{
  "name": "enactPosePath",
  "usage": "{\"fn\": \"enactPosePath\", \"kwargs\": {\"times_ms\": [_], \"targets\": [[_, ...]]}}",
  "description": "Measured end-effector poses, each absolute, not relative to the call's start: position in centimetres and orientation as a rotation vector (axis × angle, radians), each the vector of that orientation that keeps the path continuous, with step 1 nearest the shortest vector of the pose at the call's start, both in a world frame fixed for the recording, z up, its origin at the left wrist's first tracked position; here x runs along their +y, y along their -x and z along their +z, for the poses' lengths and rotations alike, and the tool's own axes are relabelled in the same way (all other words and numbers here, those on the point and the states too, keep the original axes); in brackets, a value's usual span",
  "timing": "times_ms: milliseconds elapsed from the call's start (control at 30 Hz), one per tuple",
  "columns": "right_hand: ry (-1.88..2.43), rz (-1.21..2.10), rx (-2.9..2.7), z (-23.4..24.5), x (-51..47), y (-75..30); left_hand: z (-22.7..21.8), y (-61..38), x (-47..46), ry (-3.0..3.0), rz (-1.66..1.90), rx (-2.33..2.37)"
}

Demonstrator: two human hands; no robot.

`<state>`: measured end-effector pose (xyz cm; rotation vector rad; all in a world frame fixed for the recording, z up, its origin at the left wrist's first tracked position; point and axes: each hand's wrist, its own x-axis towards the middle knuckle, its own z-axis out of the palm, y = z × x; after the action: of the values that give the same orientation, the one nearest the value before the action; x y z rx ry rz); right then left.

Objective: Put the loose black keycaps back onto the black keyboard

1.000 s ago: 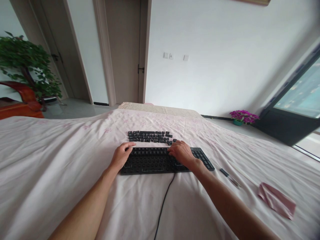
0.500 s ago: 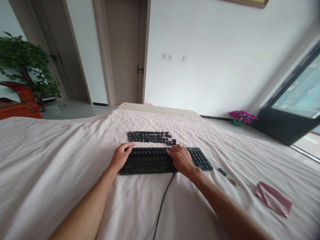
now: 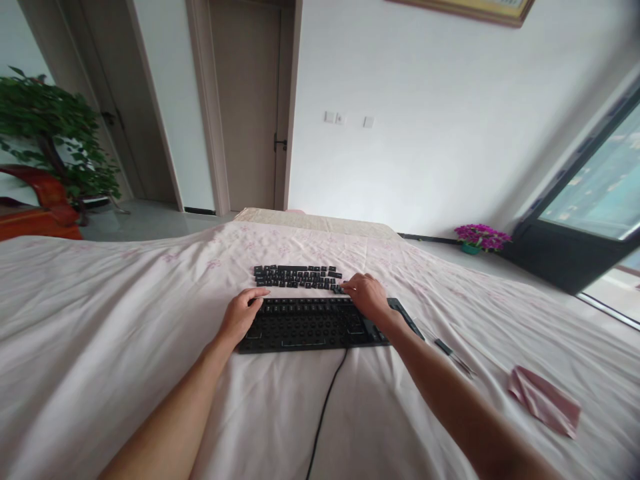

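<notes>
A black keyboard [image 3: 295, 328] lies flat on the cloth, its main block largely stripped to bare switches, with a row of keys along the far side. My left hand [image 3: 241, 315] grips its far left corner, fingers over the edge. Beyond the keyboard, loose black keycaps [image 3: 297, 276] are laid out in rows. My right hand [image 3: 369, 295] reaches over the keyboard's right part to the near right end of these rows. Its fingertips are pinched at a keycap, mostly hidden by the fingers. The forearm covers much of the number pad.
A pale flowered cloth [image 3: 150, 320] with folds covers the surface. A black cable [image 3: 326, 407] runs from the keyboard towards me. To the right lie a dark-handled tool with thin metal prongs [image 3: 454, 357] and a pink cloth [image 3: 546, 401].
My right hand has moved from the keyboard's top right keys forward to the right end of the loose keycaps. My left hand stays at the corner. The view has tilted slightly up.
</notes>
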<state>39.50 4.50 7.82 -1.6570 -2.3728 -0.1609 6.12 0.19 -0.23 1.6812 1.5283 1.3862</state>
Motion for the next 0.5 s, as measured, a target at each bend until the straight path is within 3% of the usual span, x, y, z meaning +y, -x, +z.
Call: {"fn": "enactPosePath", "kwargs": {"times_ms": [500], "targets": [[1.651,-0.28,-2.578,6.8,8.6,-37.9,0.5,-6.5,-0.1,-1.616,1.39,1.519]]}}
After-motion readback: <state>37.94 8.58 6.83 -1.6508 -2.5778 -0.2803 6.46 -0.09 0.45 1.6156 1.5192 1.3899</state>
